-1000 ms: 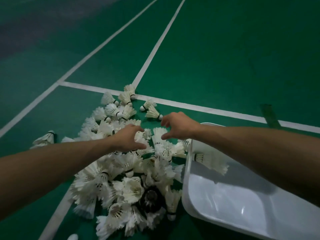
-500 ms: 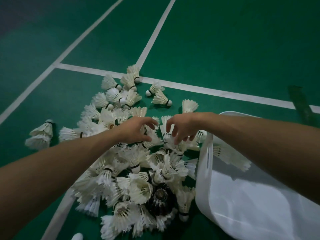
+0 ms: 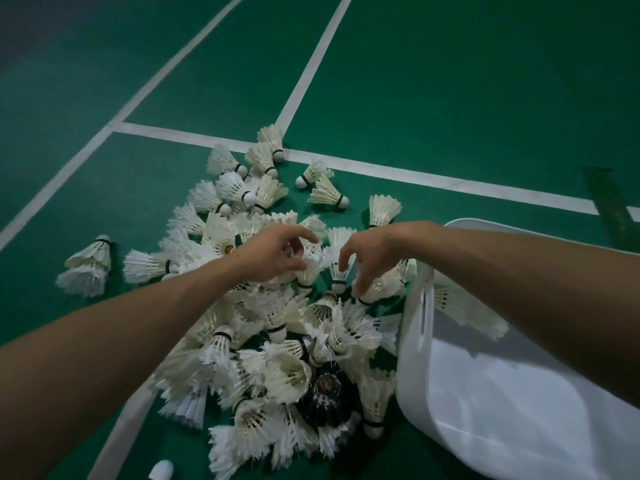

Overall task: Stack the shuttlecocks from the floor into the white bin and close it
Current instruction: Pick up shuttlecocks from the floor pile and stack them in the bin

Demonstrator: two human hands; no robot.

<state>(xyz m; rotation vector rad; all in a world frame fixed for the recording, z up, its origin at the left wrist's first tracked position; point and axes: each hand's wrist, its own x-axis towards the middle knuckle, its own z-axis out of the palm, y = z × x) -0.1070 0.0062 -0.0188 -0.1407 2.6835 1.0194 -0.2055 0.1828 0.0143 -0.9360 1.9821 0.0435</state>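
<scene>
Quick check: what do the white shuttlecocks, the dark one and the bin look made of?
White shuttlecocks: matte feathers, likely; separate quills, frayed tips, rounded cork-like bases. Dark shuttlecock: dark ribbed skirt, material unclear. White bin: smooth, faintly glossy moulded plastic with a cut handle slot.

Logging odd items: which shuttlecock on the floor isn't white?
The black shuttlecock, low in the frame just left of the white bin; all the others in view have white feathers.

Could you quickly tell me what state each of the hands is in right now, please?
Left hand: fingers curled, pinching a shuttlecock in the pile.
Right hand: open, reaching down onto the pile, gripping nothing.
</scene>
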